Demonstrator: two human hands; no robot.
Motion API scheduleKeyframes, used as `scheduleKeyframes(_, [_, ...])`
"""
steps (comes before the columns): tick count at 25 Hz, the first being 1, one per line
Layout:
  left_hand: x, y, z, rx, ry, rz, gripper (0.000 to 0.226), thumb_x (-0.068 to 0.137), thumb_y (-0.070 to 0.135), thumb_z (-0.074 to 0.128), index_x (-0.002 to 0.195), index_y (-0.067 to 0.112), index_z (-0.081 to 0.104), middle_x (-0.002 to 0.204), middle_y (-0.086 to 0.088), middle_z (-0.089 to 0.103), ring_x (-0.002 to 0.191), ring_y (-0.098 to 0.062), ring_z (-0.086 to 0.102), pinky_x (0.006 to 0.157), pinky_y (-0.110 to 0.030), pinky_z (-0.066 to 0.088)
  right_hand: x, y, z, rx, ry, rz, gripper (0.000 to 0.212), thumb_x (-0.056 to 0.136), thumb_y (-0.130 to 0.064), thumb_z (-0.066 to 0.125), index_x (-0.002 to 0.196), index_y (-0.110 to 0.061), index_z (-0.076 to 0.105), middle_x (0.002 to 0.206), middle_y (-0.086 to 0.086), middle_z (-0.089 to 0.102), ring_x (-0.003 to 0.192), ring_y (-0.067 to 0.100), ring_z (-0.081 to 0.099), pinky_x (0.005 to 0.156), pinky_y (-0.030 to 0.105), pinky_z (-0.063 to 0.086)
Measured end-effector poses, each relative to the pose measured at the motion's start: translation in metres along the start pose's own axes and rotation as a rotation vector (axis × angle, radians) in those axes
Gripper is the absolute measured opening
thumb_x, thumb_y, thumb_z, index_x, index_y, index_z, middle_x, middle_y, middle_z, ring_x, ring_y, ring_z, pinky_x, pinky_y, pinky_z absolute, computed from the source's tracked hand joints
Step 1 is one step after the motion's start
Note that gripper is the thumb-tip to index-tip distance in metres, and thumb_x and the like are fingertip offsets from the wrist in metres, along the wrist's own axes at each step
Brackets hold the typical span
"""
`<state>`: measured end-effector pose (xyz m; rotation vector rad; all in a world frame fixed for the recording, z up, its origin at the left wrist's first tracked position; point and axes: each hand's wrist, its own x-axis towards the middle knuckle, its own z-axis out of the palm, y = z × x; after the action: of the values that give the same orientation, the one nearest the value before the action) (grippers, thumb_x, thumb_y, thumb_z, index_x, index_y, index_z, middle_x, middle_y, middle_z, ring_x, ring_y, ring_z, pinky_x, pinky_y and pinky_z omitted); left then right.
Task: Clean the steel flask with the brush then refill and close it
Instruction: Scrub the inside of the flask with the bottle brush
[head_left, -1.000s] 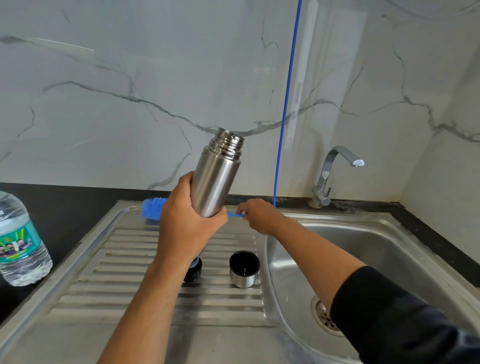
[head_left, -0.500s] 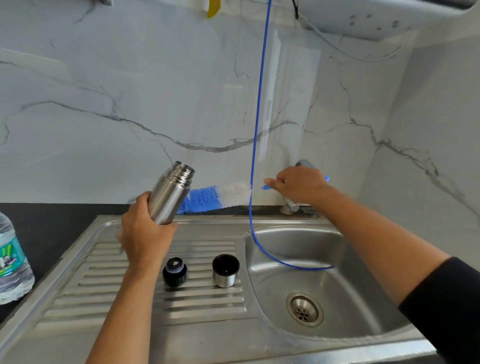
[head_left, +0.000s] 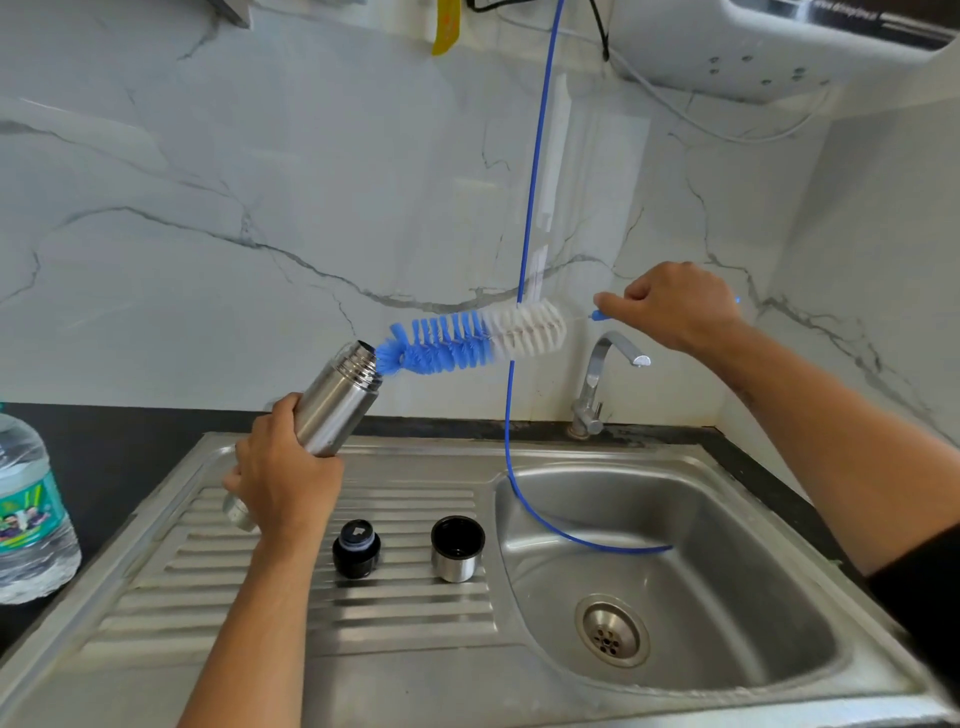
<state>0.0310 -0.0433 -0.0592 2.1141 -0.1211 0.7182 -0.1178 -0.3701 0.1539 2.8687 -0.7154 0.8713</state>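
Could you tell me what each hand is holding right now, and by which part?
The left hand grips the steel flask round its lower body; the right hand pinches the brush by its blue handle end.

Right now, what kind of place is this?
Most likely a home kitchen: a steel sink with a ribbed drainboard, a tap on a black counter, and a marble-look wall behind.

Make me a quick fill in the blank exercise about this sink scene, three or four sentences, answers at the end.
1. The left hand grips the steel ____ tilted toward the brush.
2. The brush's bristles are blue at the tip and ____ nearer the right hand.
3. The black stopper and the cup lid stand on the ____ beside the basin.
4. The blue hose hangs down into the ____.

Answers: flask; white; drainboard; basin
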Motion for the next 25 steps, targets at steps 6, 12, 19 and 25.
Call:
scheduleKeyframes(6, [0.001, -0.004, 0.002, -0.005, -0.054, 0.011, 0.082, 0.067, 0.005, 0.083, 0.14, 0.025, 0.052, 0.12, -0.007, 0.061, 0.108, -0.034, 0.053, 0.093, -0.052, 0.036, 0.004, -0.005, -0.005, -0.003, 0.076, -0.028, 0.06, 0.092, -0.065, 0.056, 0.054, -0.018, 0.059, 0.052, 0.001, 0.049, 0.052, 0.014, 0.045, 0.056, 0.025, 0.036])
scheduleKeyframes(12, [-0.001, -0.002, 0.008, 0.002, -0.108, 0.064, 0.085, 0.064, 0.002, 0.083, 0.138, 0.028, 0.05, 0.12, -0.001, 0.061, 0.108, -0.031, 0.054, 0.092, -0.051, 0.037, 0.009, -0.008, -0.012, -0.041, 0.112, -0.059, 0.061, 0.091, -0.067, 0.056, 0.054, -0.019, 0.059, 0.051, -0.001, 0.049, 0.052, 0.013, 0.045, 0.062, 0.029, 0.041])
scheduleKeyframes(19, [0.002, -0.006, 0.007, 0.004, -0.1, 0.071, 0.084, 0.063, 0.002, 0.083, 0.137, 0.028, 0.052, 0.117, -0.001, 0.061, 0.107, -0.03, 0.052, 0.091, -0.05, 0.036, 0.013, -0.005, -0.017, -0.108, 0.168, -0.104, 0.062, 0.089, -0.071, 0.054, 0.053, -0.021, 0.058, 0.05, 0.0, 0.05, 0.05, 0.013, 0.044, 0.066, 0.034, 0.045])
scheduleKeyframes(25, [0.003, -0.008, 0.008, 0.003, -0.143, 0.089, 0.086, 0.062, 0.003, 0.084, 0.138, 0.029, 0.051, 0.119, -0.001, 0.061, 0.108, -0.03, 0.052, 0.091, -0.051, 0.038, 0.014, -0.005, -0.014, -0.061, 0.21, -0.192, 0.061, 0.091, -0.065, 0.057, 0.052, -0.018, 0.055, 0.048, -0.001, 0.047, 0.049, 0.011, 0.042, 0.076, 0.039, 0.047])
